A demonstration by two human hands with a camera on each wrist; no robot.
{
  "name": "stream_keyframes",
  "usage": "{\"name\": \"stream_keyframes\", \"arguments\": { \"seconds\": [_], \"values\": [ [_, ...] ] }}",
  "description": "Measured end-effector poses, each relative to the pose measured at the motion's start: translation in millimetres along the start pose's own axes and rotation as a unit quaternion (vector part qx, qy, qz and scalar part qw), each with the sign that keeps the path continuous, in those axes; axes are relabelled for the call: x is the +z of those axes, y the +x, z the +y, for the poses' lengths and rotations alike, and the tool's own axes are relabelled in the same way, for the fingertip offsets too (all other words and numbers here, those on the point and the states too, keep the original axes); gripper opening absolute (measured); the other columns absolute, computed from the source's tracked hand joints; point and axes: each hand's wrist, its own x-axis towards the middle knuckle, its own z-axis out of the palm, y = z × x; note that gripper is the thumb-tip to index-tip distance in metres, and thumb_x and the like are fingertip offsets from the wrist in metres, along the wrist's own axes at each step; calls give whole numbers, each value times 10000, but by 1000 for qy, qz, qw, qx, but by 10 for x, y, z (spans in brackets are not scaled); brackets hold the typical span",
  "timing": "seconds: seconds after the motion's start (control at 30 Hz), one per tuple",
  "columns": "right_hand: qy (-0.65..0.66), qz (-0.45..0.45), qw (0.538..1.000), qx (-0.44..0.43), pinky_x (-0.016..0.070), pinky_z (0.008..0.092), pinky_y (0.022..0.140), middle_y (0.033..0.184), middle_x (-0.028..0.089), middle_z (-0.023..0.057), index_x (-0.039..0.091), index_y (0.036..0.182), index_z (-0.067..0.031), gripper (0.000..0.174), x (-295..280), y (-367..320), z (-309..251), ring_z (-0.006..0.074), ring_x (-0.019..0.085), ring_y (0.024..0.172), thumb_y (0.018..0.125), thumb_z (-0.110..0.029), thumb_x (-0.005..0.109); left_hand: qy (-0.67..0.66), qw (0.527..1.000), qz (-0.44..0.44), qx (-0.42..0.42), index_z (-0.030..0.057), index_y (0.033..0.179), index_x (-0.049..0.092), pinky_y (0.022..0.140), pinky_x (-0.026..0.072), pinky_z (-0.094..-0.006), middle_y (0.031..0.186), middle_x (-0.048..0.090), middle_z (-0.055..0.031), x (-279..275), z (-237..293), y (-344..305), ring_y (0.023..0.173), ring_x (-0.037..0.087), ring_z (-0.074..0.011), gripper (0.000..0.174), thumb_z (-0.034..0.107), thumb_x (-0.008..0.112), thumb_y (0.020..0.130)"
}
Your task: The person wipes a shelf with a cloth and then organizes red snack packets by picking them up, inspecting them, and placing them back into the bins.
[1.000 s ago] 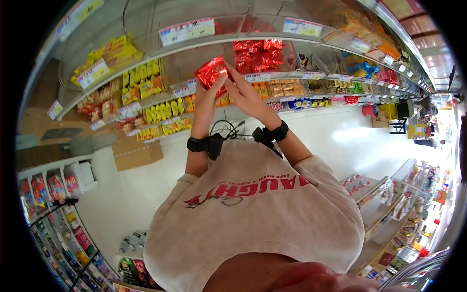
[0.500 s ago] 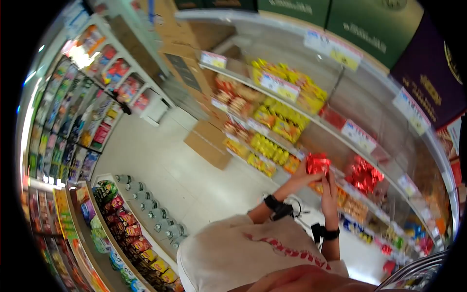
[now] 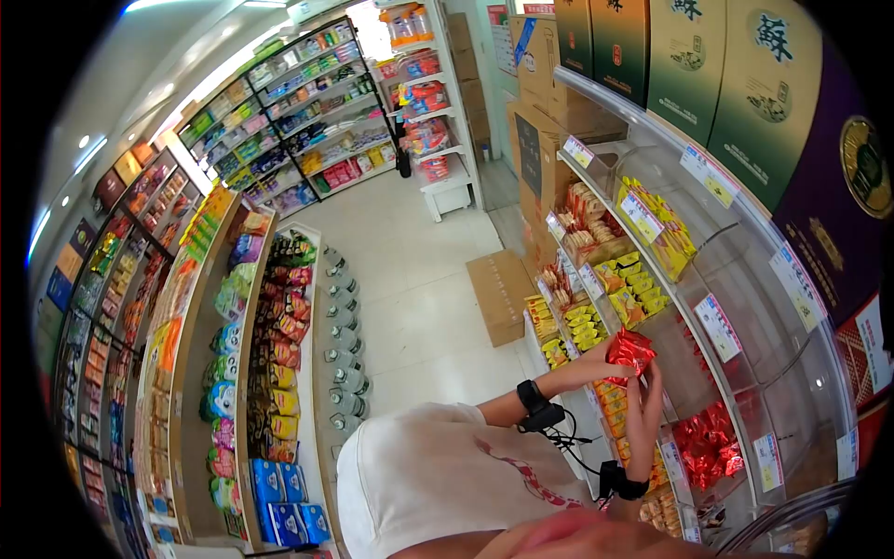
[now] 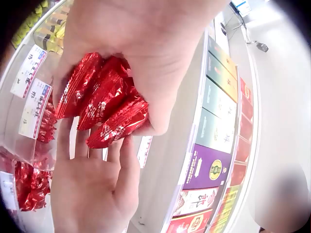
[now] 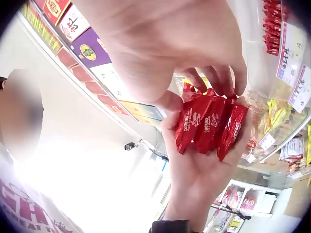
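Observation:
Three red foil packets (image 4: 104,97) lie side by side in my left hand (image 4: 141,43), gripped between its thumb and fingers. Below them in the left wrist view, my right hand (image 4: 92,187) has its palm exposed and its fingers extended up to the packets. The right wrist view shows the packets (image 5: 209,124) over the left palm (image 5: 201,170), with the fingertips of my right hand (image 5: 180,43) touching their upper ends. In the head view the packets (image 3: 631,352) are in front of the snack shelf, next to a bin of similar red packets (image 3: 708,445).
Clear-fronted shelves with price tags (image 3: 717,326) stand at the right, with tall boxes (image 3: 773,102) on top. A cardboard box (image 3: 498,296) is on the floor. Across the aisle are snack bags (image 3: 284,354) and a row of large bottles (image 3: 349,380).
The head view has swung, bringing more of the aisle and opposite shelves into sight. Both hands remain together at the red packets, now lower and farther right in the picture than one second ago.

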Motion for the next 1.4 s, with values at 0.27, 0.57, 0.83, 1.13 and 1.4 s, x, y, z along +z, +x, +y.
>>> {"name": "stream_keyframes", "arguments": {
  "seconds": [0.27,0.57,0.83,1.13,1.4],
  "values": [
    [18,-21,999,39,405,361,1087,1508,396,161,386,1486,-27,542,-268,-352,214,264,463,1342,1052,-325,513,22,999,46,18,36,1432,405,1004,445,-287,1310,563,-41,485,-99,-257,1171,539,-116,746,279,785,838],
    [346,-28,932,104,462,391,1064,1463,436,125,367,1493,-42,543,-330,-452,271,225,489,1309,1057,-336,503,43,995,81,29,47,1459,367,1041,425,-306,1360,541,-65,821,-97,-247,1230,513,-139,804,317,791,833],
    [327,60,938,95,443,428,1049,1415,500,80,423,1459,-61,500,-329,-235,149,207,506,1285,1021,-244,581,29,998,-44,17,50,1483,342,1075,397,-314,1345,541,-54,518,-204,164,1249,492,-147,739,361,711,924],
    [316,144,932,105,459,422,1045,1433,496,111,375,1488,-32,616,84,324,375,233,516,1289,986,-281,630,42,997,-60,22,66,1540,230,1096,374,-319,1446,465,-85,-128,-375,618,1317,445,-176,828,410,678,934],
    [212,254,941,69,487,342,1018,1399,532,97,430,1468,-12,528,127,459,446,194,551,1239,1010,-213,599,-23,987,-142,-74,89,1446,432,860,521,-256,1272,604,-54,-257,-519,1049,1126,582,-125,617,336,690,942]
  ]
}}
